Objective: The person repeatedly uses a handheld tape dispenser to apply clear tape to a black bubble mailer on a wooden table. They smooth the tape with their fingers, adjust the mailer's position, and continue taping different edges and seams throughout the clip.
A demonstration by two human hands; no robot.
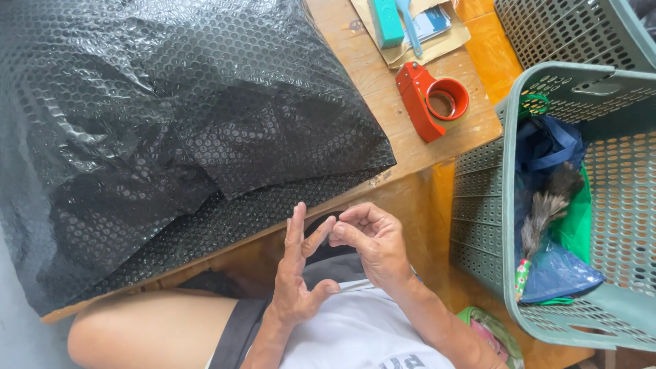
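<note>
I wear a white shirt (362, 328) with dark print at its lower edge, and dark grey shorts (239, 328) below it; my forearms and thigh are bare.

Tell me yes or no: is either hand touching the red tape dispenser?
No. The tape dispenser lies on the table, while both hands meet over the lap.

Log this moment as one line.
left hand: open, fingertips meet right hand | in front: black bubble wrap | tape dispenser: untouched
</note>
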